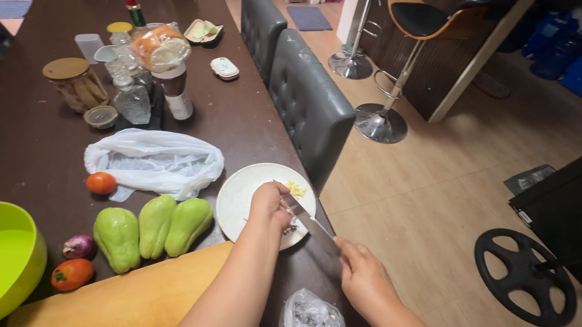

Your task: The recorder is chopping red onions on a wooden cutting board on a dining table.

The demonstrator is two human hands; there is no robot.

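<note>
Right hand (pixel 365 276) grips the knife (pixel 308 220) over the white plate (pixel 248 201); left hand (pixel 269 206) fingers wipe chopped bits off the blade, seemingly mid-scrape; next needs care near the edge

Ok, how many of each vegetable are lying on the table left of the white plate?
Green chayotes: 3
Tomatoes: 2
Red onion: 1
Total: 6
</note>
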